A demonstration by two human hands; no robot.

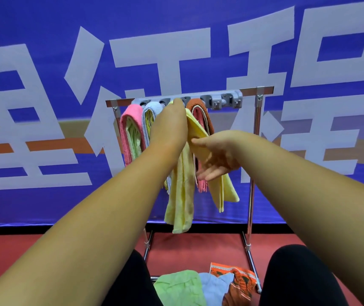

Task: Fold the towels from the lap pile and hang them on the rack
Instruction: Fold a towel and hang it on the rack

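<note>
Three towels [130, 133] hang on the rack [257, 120]; left hand [172, 124], grip hidden, and flat-fingered right hand [218, 155] hang the yellow towel [182, 195]; three wait in the lap pile [181, 288]

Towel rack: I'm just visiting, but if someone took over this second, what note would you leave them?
Left hand: up at the top rail of the rack, on the fold of the yellow towel; fingers hidden, grip unclear.
Right hand: open, fingers straight against the yellow towel's right flap.
Done: pink towel, light blue towel and rust towel hang folded on the rack.
Left: seat the yellow towel, then fold and hang the green towel, blue towel and orange patterned towel lying between the knees.
</note>
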